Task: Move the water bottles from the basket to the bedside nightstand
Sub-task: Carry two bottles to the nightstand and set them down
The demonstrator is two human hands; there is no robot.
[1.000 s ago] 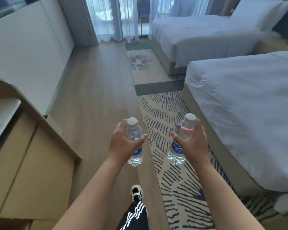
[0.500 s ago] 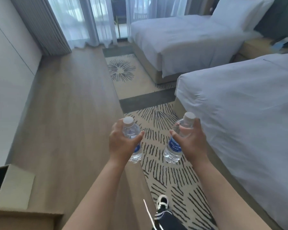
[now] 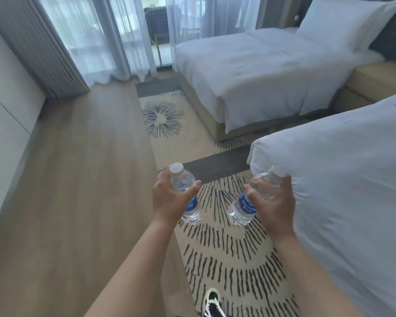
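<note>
I hold two clear water bottles with white caps and blue labels in front of me, above a patterned rug. My left hand (image 3: 169, 197) grips the left water bottle (image 3: 185, 191), which stands almost upright. My right hand (image 3: 276, 202) grips the right water bottle (image 3: 249, 204), tilted with its cap toward the near bed. The tan bedside nightstand (image 3: 373, 81) stands at the far right, between the two beds. No basket is in view.
The near bed (image 3: 343, 179) fills the right side, close to my right hand. A second bed (image 3: 256, 72) lies beyond it. The striped rug (image 3: 229, 252) runs along both beds, wood floor to its left. Curtains (image 3: 96, 37) and a white wall close the far side.
The view has swung right and moved forward along the rug; the wooden cabinet at the left has left the frame. The nightstand shows more fully. Both hands keep their bottles.
</note>
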